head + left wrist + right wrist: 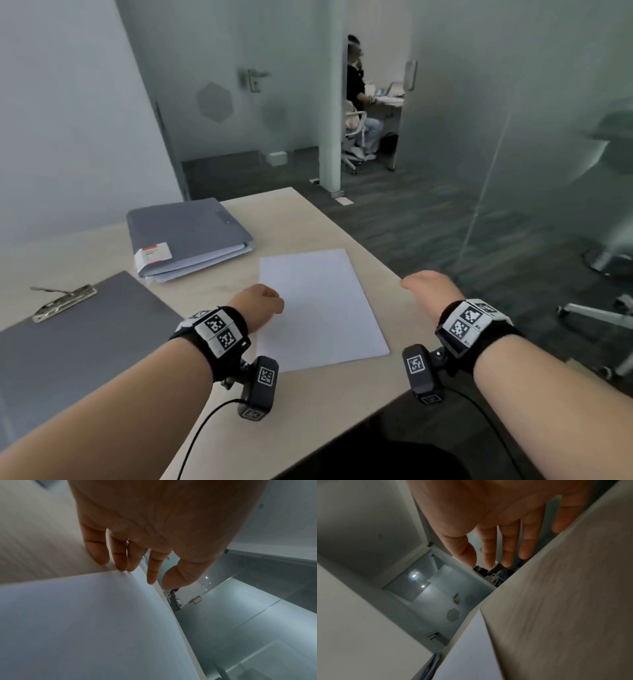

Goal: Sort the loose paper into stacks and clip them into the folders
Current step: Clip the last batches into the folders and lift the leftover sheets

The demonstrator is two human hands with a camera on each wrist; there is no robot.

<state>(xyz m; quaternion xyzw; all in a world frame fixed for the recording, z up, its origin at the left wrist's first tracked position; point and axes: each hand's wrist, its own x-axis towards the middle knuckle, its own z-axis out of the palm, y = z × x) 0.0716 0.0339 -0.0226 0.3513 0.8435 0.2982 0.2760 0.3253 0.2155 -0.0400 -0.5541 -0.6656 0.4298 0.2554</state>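
Observation:
A white paper stack (318, 308) lies flat in the middle of the beige table (342, 222). My left hand (260, 298) is at the stack's left edge; in the left wrist view its straight fingertips (122, 568) touch the paper (85, 622) at that edge and grip nothing. My right hand (426, 286) hovers open to the right of the stack, near the table's right edge, with its fingers (506, 553) straight and empty. An open grey folder (85, 342) with a metal clip (65, 303) lies at the left.
Closed grey folders (188, 233) are stacked at the back of the table. The table's right edge (387, 263) drops to dark carpet. A chair base (596, 311) stands at the right. Behind glass walls, a person (358, 99) sits at a desk.

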